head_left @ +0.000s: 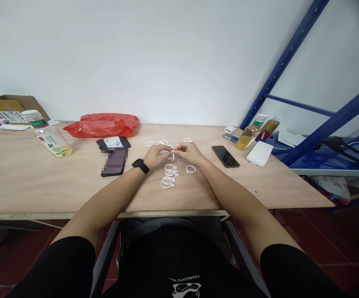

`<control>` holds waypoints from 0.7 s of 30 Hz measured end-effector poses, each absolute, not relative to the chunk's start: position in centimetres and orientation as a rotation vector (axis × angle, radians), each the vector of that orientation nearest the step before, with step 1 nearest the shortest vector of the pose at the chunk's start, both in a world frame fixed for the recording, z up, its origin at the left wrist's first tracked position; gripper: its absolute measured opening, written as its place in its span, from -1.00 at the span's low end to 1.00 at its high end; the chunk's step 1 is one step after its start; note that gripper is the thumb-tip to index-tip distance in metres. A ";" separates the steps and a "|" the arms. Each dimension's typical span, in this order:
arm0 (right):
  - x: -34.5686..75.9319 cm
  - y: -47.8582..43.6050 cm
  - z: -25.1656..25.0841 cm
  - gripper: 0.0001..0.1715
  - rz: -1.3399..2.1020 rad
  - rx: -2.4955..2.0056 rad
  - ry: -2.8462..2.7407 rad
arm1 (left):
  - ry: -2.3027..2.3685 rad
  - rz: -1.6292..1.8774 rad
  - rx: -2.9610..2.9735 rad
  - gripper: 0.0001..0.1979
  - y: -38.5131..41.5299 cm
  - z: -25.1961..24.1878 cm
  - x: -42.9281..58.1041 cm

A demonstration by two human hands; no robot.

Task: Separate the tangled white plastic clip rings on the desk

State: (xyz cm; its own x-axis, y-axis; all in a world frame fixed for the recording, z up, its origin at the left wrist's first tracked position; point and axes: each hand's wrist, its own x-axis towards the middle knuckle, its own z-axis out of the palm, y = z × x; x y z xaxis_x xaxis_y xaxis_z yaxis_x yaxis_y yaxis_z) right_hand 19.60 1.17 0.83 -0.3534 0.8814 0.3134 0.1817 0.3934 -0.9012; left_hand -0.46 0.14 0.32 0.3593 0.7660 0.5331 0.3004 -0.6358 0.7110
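Pinching a white ring (172, 156), left hand (157, 155), right hand (189, 152), wooden table (27, 182)

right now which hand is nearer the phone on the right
Right. The right hand sits just left of the phone, not touching it; the left hand is farther left, past the right hand. Both pinch a ring between them.

Both bare forearms (117, 188) reach forward across the near edge of the worktop (42, 186), converging toward its middle. The left hand (156, 155) and right hand (191, 152) meet fingertip to fingertip, fingers curled and pinched closed.
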 end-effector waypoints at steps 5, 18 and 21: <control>19.2 0.6 1.0 -0.71 0.874 -0.961 -1.821 | 0.936 1.247 2.131 -0.75 0.1 0.4 -0.4; 20.5 2.2 0.6 -0.71 0.787 -1.023 -1.794 | 1.014 1.159 2.158 -0.84 -0.3 0.8 -0.3; 22.8 4.0 -0.1 -0.72 0.597 -1.147 -1.681 | 0.950 0.972 2.332 -0.86 -0.7 0.8 -0.2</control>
